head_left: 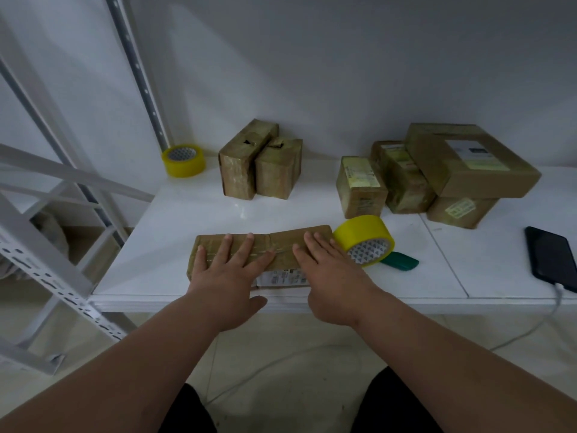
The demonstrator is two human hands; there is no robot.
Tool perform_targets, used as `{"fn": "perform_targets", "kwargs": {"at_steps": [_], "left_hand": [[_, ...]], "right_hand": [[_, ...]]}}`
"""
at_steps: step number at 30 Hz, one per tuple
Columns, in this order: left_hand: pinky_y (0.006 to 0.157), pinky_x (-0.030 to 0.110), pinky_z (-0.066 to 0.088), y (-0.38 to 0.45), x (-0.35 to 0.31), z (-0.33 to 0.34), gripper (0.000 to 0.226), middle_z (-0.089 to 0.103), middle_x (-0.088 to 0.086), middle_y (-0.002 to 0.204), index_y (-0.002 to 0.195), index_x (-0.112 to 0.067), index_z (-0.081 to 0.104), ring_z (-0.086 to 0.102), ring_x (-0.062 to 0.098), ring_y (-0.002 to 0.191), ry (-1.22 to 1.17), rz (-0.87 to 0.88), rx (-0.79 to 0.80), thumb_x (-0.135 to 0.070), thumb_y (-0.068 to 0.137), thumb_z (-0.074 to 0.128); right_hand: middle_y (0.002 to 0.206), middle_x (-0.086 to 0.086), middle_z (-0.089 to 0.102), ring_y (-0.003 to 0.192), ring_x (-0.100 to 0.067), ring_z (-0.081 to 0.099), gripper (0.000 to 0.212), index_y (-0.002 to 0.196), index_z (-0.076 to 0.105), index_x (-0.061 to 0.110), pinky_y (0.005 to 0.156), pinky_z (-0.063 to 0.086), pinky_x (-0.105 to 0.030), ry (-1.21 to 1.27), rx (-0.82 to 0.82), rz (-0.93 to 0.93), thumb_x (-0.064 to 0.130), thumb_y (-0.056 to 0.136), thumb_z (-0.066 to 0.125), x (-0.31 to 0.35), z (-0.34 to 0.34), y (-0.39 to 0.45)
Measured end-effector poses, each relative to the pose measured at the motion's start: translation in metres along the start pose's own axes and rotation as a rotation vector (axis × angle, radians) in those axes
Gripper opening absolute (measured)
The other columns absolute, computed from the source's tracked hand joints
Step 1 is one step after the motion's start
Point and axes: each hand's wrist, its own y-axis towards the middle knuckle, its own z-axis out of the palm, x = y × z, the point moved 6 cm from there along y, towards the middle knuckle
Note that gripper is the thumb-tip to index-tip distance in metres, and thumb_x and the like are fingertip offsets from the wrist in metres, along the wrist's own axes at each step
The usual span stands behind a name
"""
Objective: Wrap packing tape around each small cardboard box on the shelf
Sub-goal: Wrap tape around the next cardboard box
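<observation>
We pressed our left hand [229, 270] and right hand [327, 270] flat, fingers straight, on a flat cardboard box [281, 242] lying near the front edge of the white shelf [175, 214]. A yellow tape roll [365, 240] touched its right end, a green object [401, 261] just behind the roll. More taped boxes [260, 164] stood farther back, beside another tape roll [183, 160]; a phone [551, 259] lay far right.

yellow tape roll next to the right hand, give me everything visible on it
The yellow tape roll stands tilted on edge on the white shelf, its open core facing the camera and showing a grey triangle-patterned liner. It sits at the right end of the flat cardboard box, beside the right hand. A green tool lies partly behind it.
</observation>
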Motion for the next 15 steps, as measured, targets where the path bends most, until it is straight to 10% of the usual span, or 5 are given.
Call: {"fn": "perform_targets", "kwargs": {"at_steps": [6,15], "left_hand": [[0.115,0.056,-0.006,0.003,0.007,-0.003,0.071,-0.02,-0.014,0.159,0.141,-0.06,-0.016,-0.017,0.022,0.148,-0.051,0.051,-0.082,-0.071,0.089,0.032],[0.111,0.045,0.026,0.009,0.027,-0.027,0.062,0.032,-0.004,0.155,0.145,-0.043,0.037,0.028,0.025,0.14,-0.007,0.093,-0.287,-0.02,0.089,0.052]], "right_hand": [[0.129,-0.01,0.055,0.121,-0.03,0.049,0.043,0.117,0.063,0.008,0.098,0.043,-0.038,-0.012,-0.179,-0.013,0.026,0.083,0.046,-0.015,-0.045,-0.003],[0.148,0.006,0.04,0.128,-0.015,0.042,0.067,0.144,0.036,0.039,0.092,0.032,-0.024,0.463,-0.05,0.195,0.056,0.084,0.061,-0.094,-0.036,-0.013]]}}
